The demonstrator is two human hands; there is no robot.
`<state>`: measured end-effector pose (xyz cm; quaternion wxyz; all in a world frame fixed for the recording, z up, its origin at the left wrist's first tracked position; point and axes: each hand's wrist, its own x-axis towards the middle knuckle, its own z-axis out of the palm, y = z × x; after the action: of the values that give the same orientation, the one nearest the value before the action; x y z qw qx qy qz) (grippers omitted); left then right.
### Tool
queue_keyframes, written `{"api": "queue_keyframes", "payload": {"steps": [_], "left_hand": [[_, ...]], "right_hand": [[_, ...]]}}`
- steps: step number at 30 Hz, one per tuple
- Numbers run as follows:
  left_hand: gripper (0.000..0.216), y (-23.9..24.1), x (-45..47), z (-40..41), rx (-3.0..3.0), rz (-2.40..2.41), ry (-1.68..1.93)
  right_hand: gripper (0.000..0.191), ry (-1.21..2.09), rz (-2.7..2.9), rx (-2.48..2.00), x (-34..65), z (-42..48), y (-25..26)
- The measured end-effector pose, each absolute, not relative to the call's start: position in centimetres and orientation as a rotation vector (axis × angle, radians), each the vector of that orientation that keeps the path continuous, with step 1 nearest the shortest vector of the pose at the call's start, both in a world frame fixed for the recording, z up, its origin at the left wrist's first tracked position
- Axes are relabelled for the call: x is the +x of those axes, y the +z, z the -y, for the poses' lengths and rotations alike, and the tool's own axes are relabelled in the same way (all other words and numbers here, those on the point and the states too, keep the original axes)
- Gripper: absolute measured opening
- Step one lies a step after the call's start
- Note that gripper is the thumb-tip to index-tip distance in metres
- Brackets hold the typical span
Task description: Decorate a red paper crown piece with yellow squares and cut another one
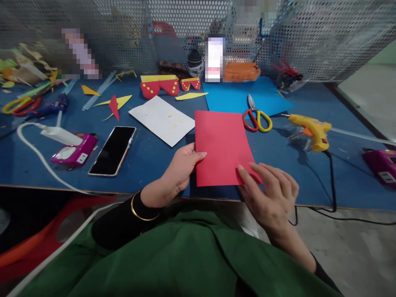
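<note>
A red sheet of paper (221,144) is held up over the front edge of the blue table. My left hand (182,167) is closed on its left edge, thumb on top and the other fingers underneath. At the lower right corner, my right hand (269,194) touches the sheet with its thumb and fingertips, the fingers curled round that corner. Partly behind the red sheet lies a white sheet (163,119) with small yellow bits on it. Scissors (256,117) with one red and one yellow handle lie just beyond its right side.
A yellow glue gun (312,130) stands at the right, its cable hanging over the edge. A black phone (113,150) and a purple power socket (74,150) sit at left. Red-and-yellow paper glasses (159,87), a blue sheet (247,99) and an orange packet (241,71) are behind.
</note>
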<state>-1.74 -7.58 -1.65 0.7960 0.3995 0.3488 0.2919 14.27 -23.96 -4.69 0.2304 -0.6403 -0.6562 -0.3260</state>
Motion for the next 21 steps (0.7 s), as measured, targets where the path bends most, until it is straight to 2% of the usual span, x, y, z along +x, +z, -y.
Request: {"api": "queue_keyframes", "payload": {"steps": [7,11,13,16,18,21], "left_hand": [[0.044,-1.6,-2.4,8.3,0.977,-0.79,0.613],[0.057,-2.4,-4.3,7.1,1.433,-0.893,0.808],[0.051,-2.8,-5.2,6.4,1.904,-0.824,0.823],[0.03,-3.0,-5.7,5.8,2.378,-0.598,0.77],[0.019,-3.0,-5.7,5.7,2.502,-0.498,0.711],[0.019,-2.7,-5.4,5.9,2.575,-0.448,0.643]], "right_hand": [[0.053,-0.701,1.812,-1.697,13.9,23.1,-5.2],[0.05,-0.515,1.779,-1.699,15.3,23.8,-5.3],[0.047,-0.405,1.778,-1.692,16.1,24.3,-5.4],[0.043,-0.289,1.774,-1.675,16.9,25.1,-5.7],[0.041,-0.243,1.773,-1.673,17.3,25.6,-6.1],[0.04,-0.201,1.756,-1.684,17.6,26.3,-6.6]]}}
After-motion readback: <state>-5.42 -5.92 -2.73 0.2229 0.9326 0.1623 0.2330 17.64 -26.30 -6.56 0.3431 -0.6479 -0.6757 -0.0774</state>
